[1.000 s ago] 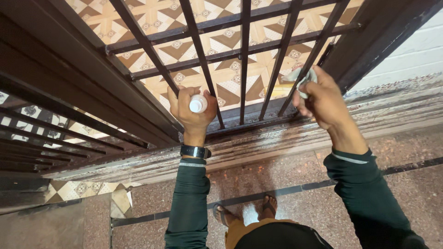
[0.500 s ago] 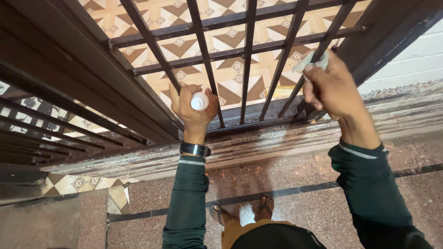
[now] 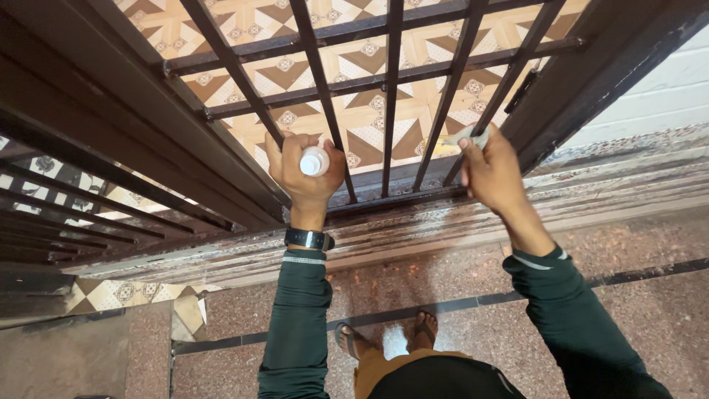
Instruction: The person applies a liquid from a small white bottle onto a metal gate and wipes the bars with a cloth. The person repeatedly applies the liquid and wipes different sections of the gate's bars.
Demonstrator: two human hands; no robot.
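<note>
Both dark-green sleeved arms reach up and forward. The left hand (image 3: 304, 174) is clenched around a small white-capped bottle (image 3: 314, 160), knuckles against the dark brown metal gate bars (image 3: 388, 96). The right hand (image 3: 491, 174) pinches a pale crumpled cloth (image 3: 470, 136) against a slanted bar beside the frame.

This looks like the entrance of a home, at a doorway guarded by a metal gate. The gate (image 3: 384, 89) is made of dark brown iron bars crossed in a grid, set in a heavy frame (image 3: 591, 66) of the same colour. Beyond the bars lies a floor of patterned tiles (image 3: 369, 118) in cream, tan and brown, the decorative kind laid in a house. On the near side runs a worn stone threshold (image 3: 458, 222), and below it a speckled reddish floor (image 3: 443, 281) with dark strips. A white painted brick wall (image 3: 657, 96) stands to the right, and bare feet in sandals (image 3: 391, 340) suit a domestic setting.
</note>
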